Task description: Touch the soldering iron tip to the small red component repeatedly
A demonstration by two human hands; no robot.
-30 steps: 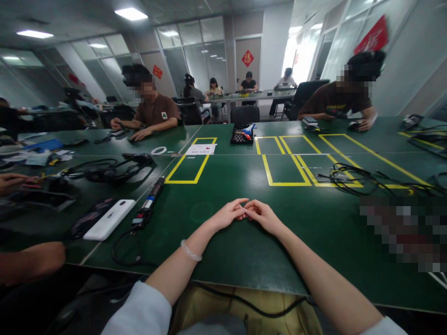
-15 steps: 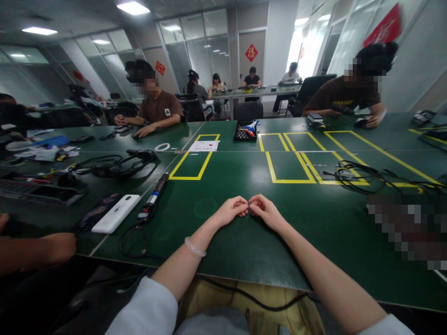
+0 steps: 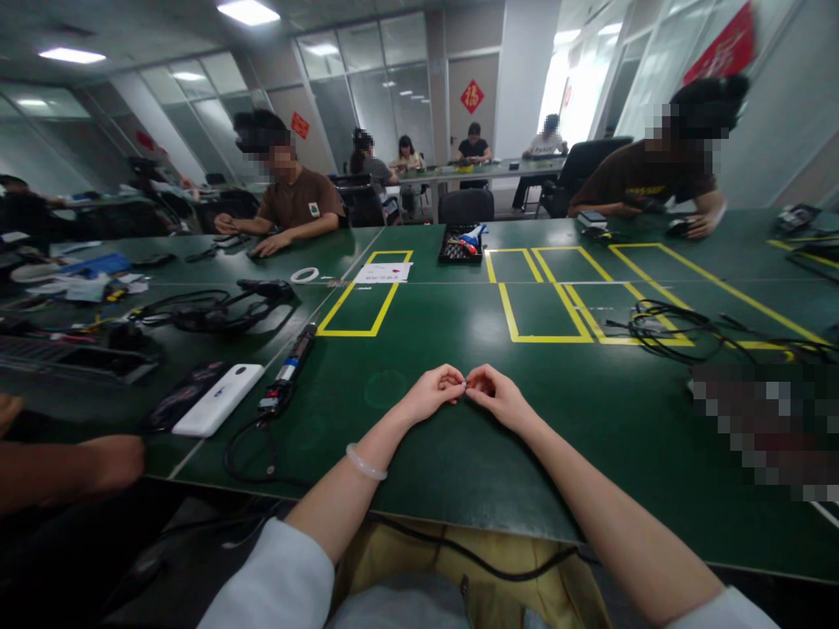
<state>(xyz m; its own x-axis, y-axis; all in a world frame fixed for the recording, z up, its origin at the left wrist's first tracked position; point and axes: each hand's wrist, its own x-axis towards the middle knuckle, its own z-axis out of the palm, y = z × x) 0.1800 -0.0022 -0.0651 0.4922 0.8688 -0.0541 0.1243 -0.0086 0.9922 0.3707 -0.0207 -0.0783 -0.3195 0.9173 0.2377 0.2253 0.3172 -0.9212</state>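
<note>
My left hand (image 3: 438, 390) and my right hand (image 3: 493, 395) meet fingertip to fingertip above the green table (image 3: 419, 472). Both are closed in a pinch around something very small. Only a pale speck and a bit of orange-red show between the fingers, too small to name. A pale bangle (image 3: 365, 463) circles my left wrist. Beyond my hands, yellow tape rectangles (image 3: 347, 334) are marked on the tabletop.
To the left lie a white power bank or phone-like slab (image 3: 219, 400), a cylindrical tool with a cable (image 3: 288, 371) and a black headset (image 3: 229, 306). A black tray (image 3: 452, 256) stands ahead. Coiled black cables (image 3: 662, 328) are at right. Another person's arm (image 3: 79, 463) rests at far left.
My fingertips have shifted slightly, and the pale speck and orange-red bit between them now show more clearly. The arms and the things on the table stay nearly where they were.
</note>
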